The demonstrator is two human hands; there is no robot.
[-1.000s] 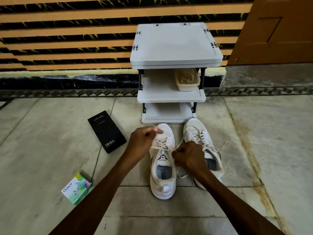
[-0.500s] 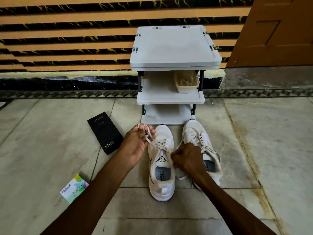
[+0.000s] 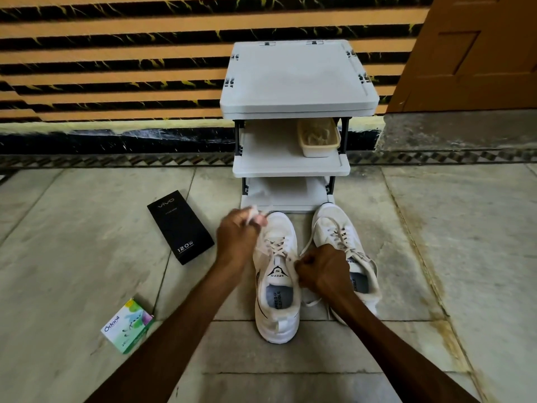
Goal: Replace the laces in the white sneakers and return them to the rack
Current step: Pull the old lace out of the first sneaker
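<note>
A lopsided pull is judged the main risk: the lace (image 3: 276,249) is gripped at both ends, and if one end is hauled harder than the other, the ends may be left unequal, or one tip may be dragged back out of its top eyelet. The sneaker (image 3: 277,312) is pinned down by nothing, so it may be slid or tipped over on the floor (image 3: 436,257) by the pull. A loose lace end from the other sneaker (image 3: 334,225) lies on the floor under the right hand (image 3: 322,270) and may be caught up with the wrong lace.

The left hand (image 3: 236,237) is curled round one lace end and held over the sneaker's toe, on the side toward the rack (image 3: 290,167); it is blurred, so the exact pinch cannot be told. The right hand is closed in a fist beside the tongue, farther from the rack; the lace is seen running into that fist and is judged to be gripped there.

Both sneakers are stood upright on the floor just in front of the rack's bottom shelf, toes toward it and side by side; neither is yet placed on the rack. They are white, with pale laces crossed over the tongues. A black logo is printed on the tongue of the sneaker being worked; the other sneaker's toe is set right against the rack's base. A small tray (image 3: 318,148) is kept on the rack's middle shelf.
</note>
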